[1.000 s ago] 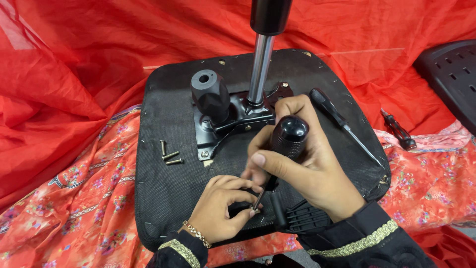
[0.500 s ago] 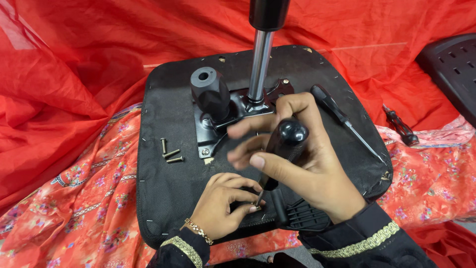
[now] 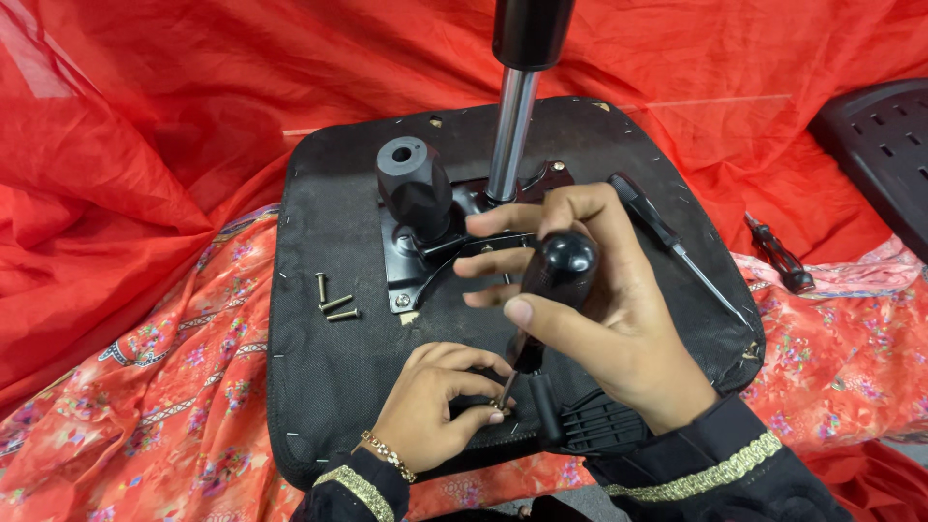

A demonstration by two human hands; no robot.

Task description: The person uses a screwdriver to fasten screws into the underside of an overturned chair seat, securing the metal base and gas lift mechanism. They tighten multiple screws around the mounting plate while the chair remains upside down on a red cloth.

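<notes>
An upturned black chair seat [image 3: 338, 319] lies on red cloth, with a metal mechanism plate [image 3: 420, 261], a black knob [image 3: 414, 184] and a chrome gas column [image 3: 510, 135] rising from it. My right hand [image 3: 609, 319] grips the black handle of a screwdriver [image 3: 556, 275], fingers partly spread, its shaft pointing down to the seat's near edge. My left hand [image 3: 435, 406] pinches the screwdriver tip and a small screw there against the seat, beside a black ribbed plastic bracket [image 3: 590, 425].
Three loose screws [image 3: 333, 300] lie on the seat left of the plate. A second screwdriver [image 3: 677, 246] rests on the seat's right side; a third tool [image 3: 778, 256] lies on floral fabric. A black plastic chair part [image 3: 884, 145] sits at right.
My right hand has loosened its wrap on the handle, fingers now spread outward as it turns. My left hand stays pinched at the tip.
</notes>
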